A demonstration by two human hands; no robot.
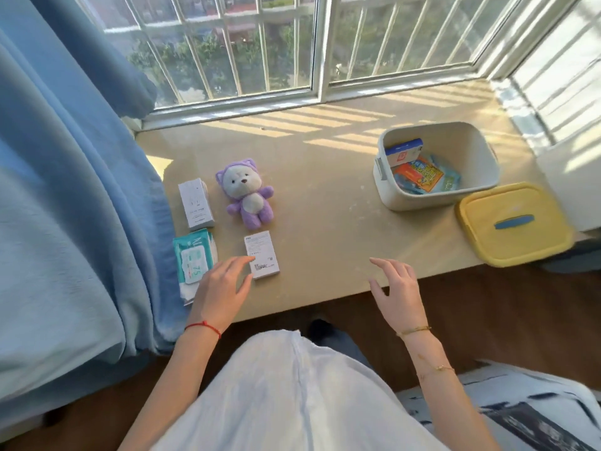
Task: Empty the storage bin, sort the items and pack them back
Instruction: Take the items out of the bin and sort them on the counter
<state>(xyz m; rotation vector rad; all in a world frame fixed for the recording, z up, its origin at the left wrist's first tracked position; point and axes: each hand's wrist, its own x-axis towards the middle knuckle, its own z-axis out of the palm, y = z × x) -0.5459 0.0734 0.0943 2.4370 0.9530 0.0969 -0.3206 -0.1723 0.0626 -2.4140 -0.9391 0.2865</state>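
A grey-white storage bin (481, 196) stands at the right of the window ledge, holding a blue and white box (403, 153) and colourful snack packets (422, 175). Its yellow lid (514, 222) lies beside it, near the front edge. At the left lie a purple plush toy (247, 193), a tall white box (196, 203), a teal wipes pack (194, 260) and a small white box (261, 253). My left hand (221, 288) hovers with fingers relaxed, its fingertips at the small white box's left edge. My right hand (396, 291) is held above the ledge's front edge, fingers spread, holding nothing.
A blue curtain (65, 190) hangs down the left side and touches the ledge. A barred window (260, 43) runs along the back and right. The beige ledge (325, 206) has bare surface between the toy and the bin. A patterned cushion (520, 411) lies at the lower right.
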